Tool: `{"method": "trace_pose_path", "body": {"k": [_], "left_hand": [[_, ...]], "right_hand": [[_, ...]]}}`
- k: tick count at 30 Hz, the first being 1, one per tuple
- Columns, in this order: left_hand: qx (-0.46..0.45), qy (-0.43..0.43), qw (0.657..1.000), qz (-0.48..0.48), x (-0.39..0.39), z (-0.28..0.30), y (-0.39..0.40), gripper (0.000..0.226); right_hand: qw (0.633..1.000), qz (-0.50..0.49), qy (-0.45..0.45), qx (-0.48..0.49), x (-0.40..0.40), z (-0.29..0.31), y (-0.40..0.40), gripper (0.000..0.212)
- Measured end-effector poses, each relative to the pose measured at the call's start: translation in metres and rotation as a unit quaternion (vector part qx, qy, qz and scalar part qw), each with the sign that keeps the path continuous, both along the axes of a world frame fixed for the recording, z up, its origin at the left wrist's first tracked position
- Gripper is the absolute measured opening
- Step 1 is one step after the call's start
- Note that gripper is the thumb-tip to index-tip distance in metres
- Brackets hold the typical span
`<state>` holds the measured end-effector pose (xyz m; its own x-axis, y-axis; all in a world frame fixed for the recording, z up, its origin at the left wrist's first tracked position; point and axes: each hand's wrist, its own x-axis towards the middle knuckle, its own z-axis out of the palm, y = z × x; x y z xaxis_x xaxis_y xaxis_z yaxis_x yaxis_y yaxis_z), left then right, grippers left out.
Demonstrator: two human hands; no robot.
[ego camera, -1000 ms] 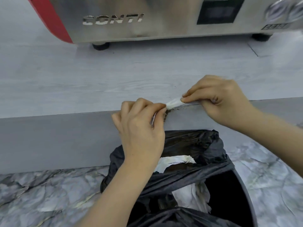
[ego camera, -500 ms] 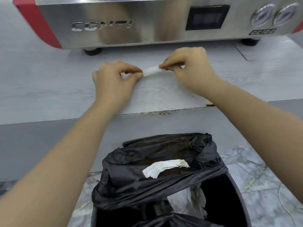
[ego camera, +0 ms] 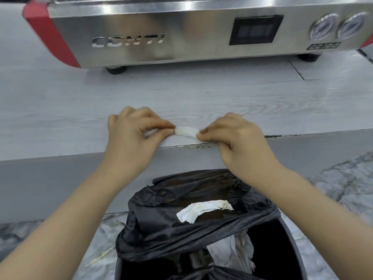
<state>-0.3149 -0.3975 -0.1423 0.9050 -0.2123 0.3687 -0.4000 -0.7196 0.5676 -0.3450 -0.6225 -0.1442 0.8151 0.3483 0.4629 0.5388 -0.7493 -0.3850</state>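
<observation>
Tissue (ego camera: 186, 131), rolled into a short white strip, stretches between both hands just above the front edge of the counter (ego camera: 80, 122). On the strip's left end the left hand (ego camera: 133, 138) has its fingertips curled and pinched tight, and a little more of the white paper shows under its fingers. At the other end the right hand (ego camera: 238, 142) pinches the strip between thumb and forefinger, with the other fingers folded under the palm. Beyond the knuckles stands a steel coffee machine (ego camera: 181, 35) (its badge reads CONTI). Below the wrists, on the near side, sits a bin (ego camera: 292, 239) lined with a black bag (ego camera: 161, 229), and a crumpled paper scrap (ego camera: 201, 209) lies on the bag's folds.
</observation>
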Motion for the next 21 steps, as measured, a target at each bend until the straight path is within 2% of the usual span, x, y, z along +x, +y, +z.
{"method": "trace_pose_path", "body": {"k": [4, 8, 11, 13, 15, 21], "left_hand": [[-0.015, -0.002, 0.999, -0.037, -0.025, 0.001, 0.002, 0.005], [-0.085, 0.006, 0.995, -0.047, 0.009, 0.011, -0.007, 0.014], [-0.069, -0.003, 0.997, -0.018, 0.06, 0.011, -0.022, 0.009], [-0.042, 0.002, 0.999, 0.008, 0.086, 0.005, -0.032, 0.003], [-0.006, 0.011, 0.999, 0.04, 0.1, -0.002, -0.04, 0.007], [-0.01, 0.011, 1.0, 0.009, 0.059, -0.004, -0.035, 0.004]], "right_hand": [[0.999, -0.001, 0.02, 0.037, -0.021, 0.006, -0.005, 0.039], [0.998, -0.034, -0.008, 0.058, 0.013, 0.024, -0.011, 0.035], [0.997, -0.061, -0.023, 0.034, 0.063, 0.034, -0.019, 0.027], [0.998, -0.066, 0.007, 0.012, 0.09, 0.032, -0.024, 0.027], [0.997, -0.065, 0.031, -0.011, 0.105, 0.023, -0.03, 0.03], [0.999, -0.04, 0.01, 0.003, 0.07, 0.009, -0.033, 0.035]]}}
